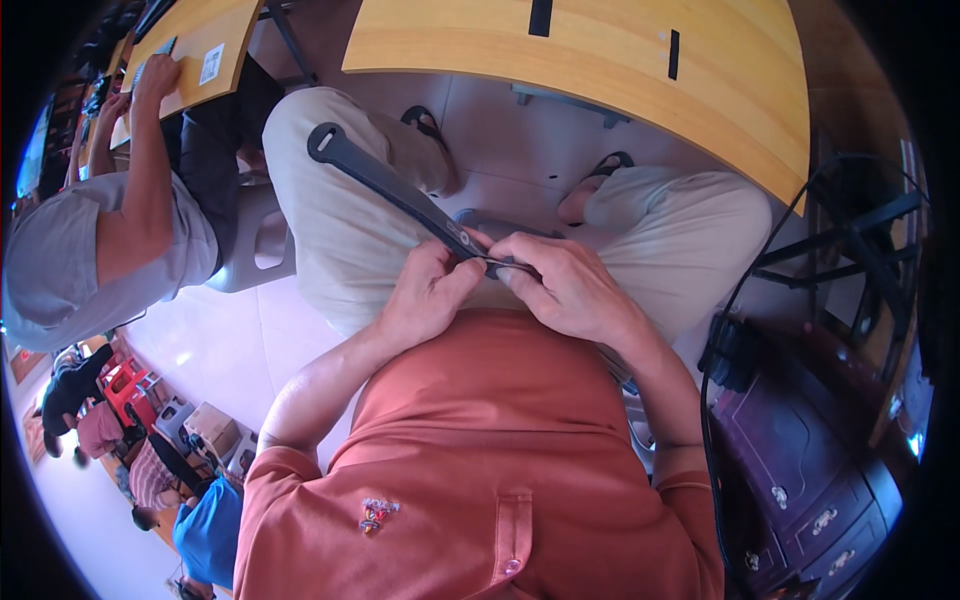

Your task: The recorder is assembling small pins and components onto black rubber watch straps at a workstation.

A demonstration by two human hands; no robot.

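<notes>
A pale tiled floor [520, 150] runs under a curved wooden table [640, 70] at the top of the view, and the person sits before it in beige trousers [340, 220] and a rust-orange shirt [480, 440], feet in sandals on the tiles.

Over the lap lies a long dark grey strap [385, 183], flat and band-like, matt, with a rounded end that has a slot-shaped hole cut in it. Its long axis runs on a diagonal: the holed end points up and to the person's left, over the left thigh, while the near end comes down toward the middle of the lap, where the two hands meet. A thin, lighter edge or strip shows at the point where the fingers close on it; what that piece is cannot be made out.

The left hand [430, 290] pinches the strap's lower end between thumb and fingertips, clamped on it. The right hand [565, 285] is curled just beside it, fingertips closed on the same end, so the hands touch or nearly touch over the lap.

To the person's left another person in a grey shirt [70, 260] sits at a second wooden table [200, 50], one hand resting on it. To the right a black cable [740, 290] loops past a dark wooden cabinet [800, 470] with metal drawer pulls.
</notes>
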